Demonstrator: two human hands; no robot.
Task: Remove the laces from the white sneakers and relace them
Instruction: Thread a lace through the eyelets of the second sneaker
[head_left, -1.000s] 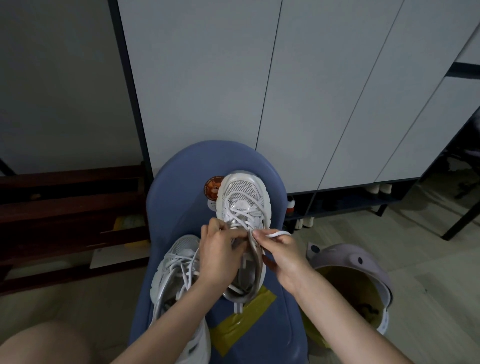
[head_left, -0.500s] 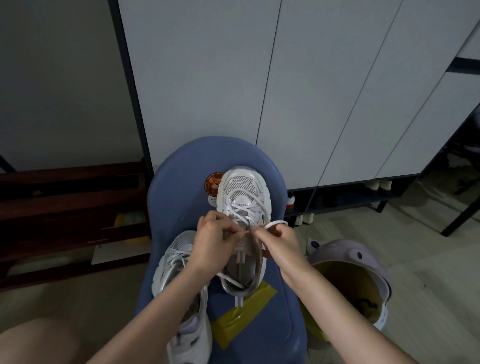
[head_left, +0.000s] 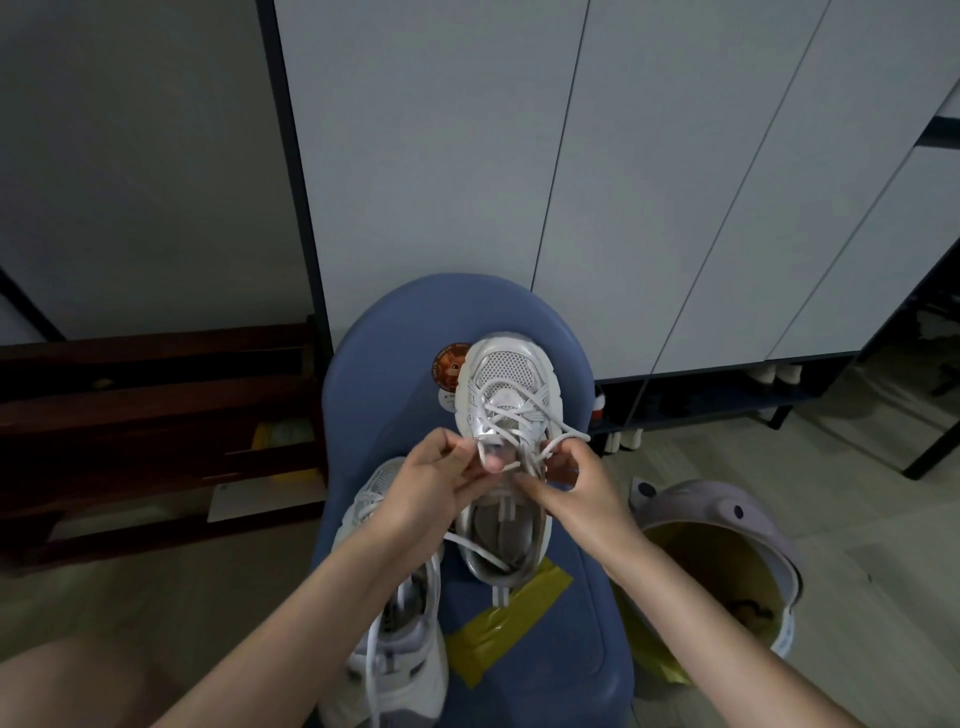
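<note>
Two bare forearms reach in from the near edge and converge mid-scene. The left hand (head_left: 431, 483) has its fingers curled, thumb and fingertips pinching together. The right hand (head_left: 582, 486) faces it, almost touching, fingers curled inward with the index finger extended leftward.

The upper sneaker (head_left: 506, 410) is white with silver-grey panels, a mesh toe and a white lace (head_left: 524, 415) crisscrossing it. The second sneaker (head_left: 395, 623) is white with pale lilac-grey trim. Both lie on a blue chair (head_left: 395, 395), which carries a round orange-brown sticker (head_left: 448, 366) and a strip of yellow tape (head_left: 506, 629). The cabinet doors (head_left: 571, 156) are pale grey with dark edges. The bin (head_left: 727, 525) is lilac with a yellow liner. The bench (head_left: 156, 395) is dark red-brown.
</note>
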